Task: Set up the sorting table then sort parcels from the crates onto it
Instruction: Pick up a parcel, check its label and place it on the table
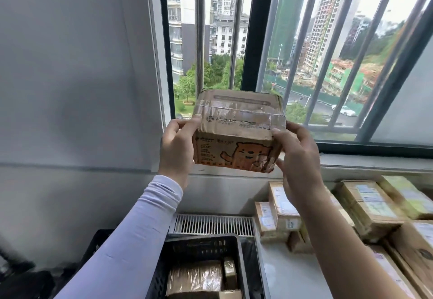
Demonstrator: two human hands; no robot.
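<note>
A black crate (201,249) with parcels left in it is seen low down. The cardboard parcel (236,132) is held aloft by its ends, gripped by left hand (174,147) and right hand (297,155), probably for label reading, above the worktop (288,273) where sorted parcels (372,207) are ranked.

I note a grey wall (70,76) at left and a barred window (293,40) ahead, daylight entering (tower blocks and trees beyond). A white slatted radiator (210,225) sits below the sill (375,160).
</note>
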